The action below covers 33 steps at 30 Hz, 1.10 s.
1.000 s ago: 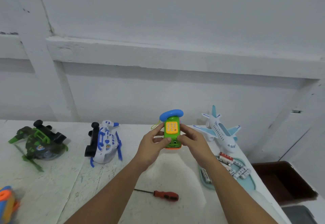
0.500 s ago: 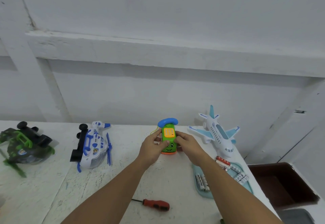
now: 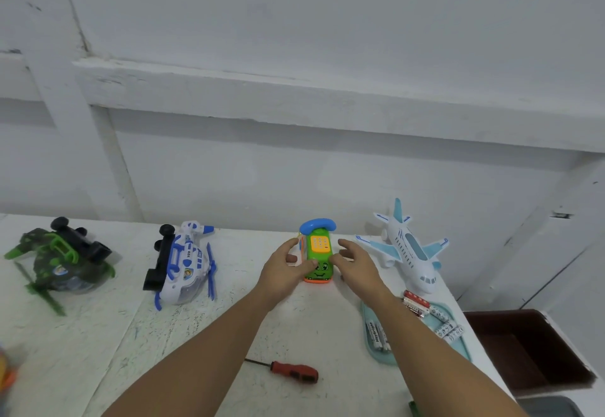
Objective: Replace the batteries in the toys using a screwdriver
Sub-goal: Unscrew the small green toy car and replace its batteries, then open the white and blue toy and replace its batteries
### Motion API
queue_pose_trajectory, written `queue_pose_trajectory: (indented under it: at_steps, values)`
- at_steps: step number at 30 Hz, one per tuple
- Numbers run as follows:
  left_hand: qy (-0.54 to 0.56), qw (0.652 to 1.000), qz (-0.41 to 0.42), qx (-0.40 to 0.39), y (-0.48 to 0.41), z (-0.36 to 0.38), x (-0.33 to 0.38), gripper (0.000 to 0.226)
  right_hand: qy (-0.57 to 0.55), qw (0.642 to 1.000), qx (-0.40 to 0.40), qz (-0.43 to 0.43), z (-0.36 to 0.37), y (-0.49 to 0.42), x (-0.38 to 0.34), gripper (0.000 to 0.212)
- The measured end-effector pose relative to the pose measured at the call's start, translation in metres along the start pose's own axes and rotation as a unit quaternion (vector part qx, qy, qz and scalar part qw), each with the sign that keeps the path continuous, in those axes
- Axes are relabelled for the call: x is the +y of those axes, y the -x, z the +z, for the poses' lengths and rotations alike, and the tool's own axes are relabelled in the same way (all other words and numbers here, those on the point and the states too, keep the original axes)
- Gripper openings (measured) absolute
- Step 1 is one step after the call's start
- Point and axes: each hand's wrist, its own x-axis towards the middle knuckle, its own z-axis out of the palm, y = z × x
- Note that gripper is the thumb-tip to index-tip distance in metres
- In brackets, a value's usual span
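By the tabletop (image 3: pixel 229 285) back edge, the left hand (image 3: pixel 284 271) pinches the toy phone (image 3: pixel 319 249), thumb on its front; the right hand (image 3: pixel 355 264), fingers spread, holds nothing.

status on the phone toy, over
Left hand grips toy phone, upright on table. Right hand open beside it. Screwdriver lies untouched, nothing in the way.

toy phone (image 3: pixel 319 259): smooth glossy plastic | airplane (image 3: pixel 409 253), 2 o'clock of it: glossy white plastic | screwdriver (image 3: pixel 294 371), 6 o'clock: red plastic handle, dark metal shaft | tray (image 3: pixel 379 353), 4 o'clock: matt pale plastic | table (image 3: pixel 196 335): white paint, scuffed, rough | wall (image 3: pixel 294 171): matt white paint
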Motion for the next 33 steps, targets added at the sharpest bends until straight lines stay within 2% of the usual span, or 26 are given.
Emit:
queue_pose_trajectory:
  at_steps: [4,9,14,17,20,24,26,28,31,33]
  values:
    - [-0.047,0.998,0.026,0.035,0.017,-0.018,0.002,0.059,0.046,0.995,0.058,-0.067,0.0,0.012,-0.008,0.046]
    - [-0.077,0.979,0.121,0.143,0.048,-0.056,0.0,0.039,0.097,0.975,0.096,-0.174,0.026,0.027,-0.029,0.03]
    - [-0.174,0.931,0.177,0.269,0.08,-0.102,-0.013,0.033,0.106,0.968,0.034,-0.227,0.081,0.042,-0.058,0.029]
    - [-0.223,0.902,0.157,0.335,0.092,-0.131,-0.028,0.036,0.109,0.964,-0.03,-0.239,0.118,0.049,-0.072,0.029]
    - [-0.218,0.894,0.143,0.365,0.101,-0.153,-0.041,0.041,0.106,0.96,-0.076,-0.249,0.152,0.054,-0.083,0.032]
    - [-0.162,0.932,0.045,0.322,0.104,-0.175,-0.05,0.051,0.065,0.969,-0.135,-0.198,0.188,0.061,-0.098,0.041]
    - [-0.114,0.959,0.006,0.261,0.103,-0.182,-0.052,0.047,0.045,0.975,-0.144,-0.164,0.203,0.062,-0.102,0.048]
    - [-0.017,0.976,-0.011,0.217,0.101,-0.186,-0.055,0.04,0.05,0.979,-0.132,-0.147,0.213,0.061,-0.104,0.053]
    - [0.142,0.971,-0.03,0.19,0.1,-0.192,-0.056,0.04,0.069,0.982,-0.117,-0.134,0.22,0.061,-0.106,0.057]
    - [0.161,0.971,-0.02,0.178,0.106,-0.194,-0.052,0.036,0.064,0.983,-0.106,-0.137,0.22,0.063,-0.107,0.052]
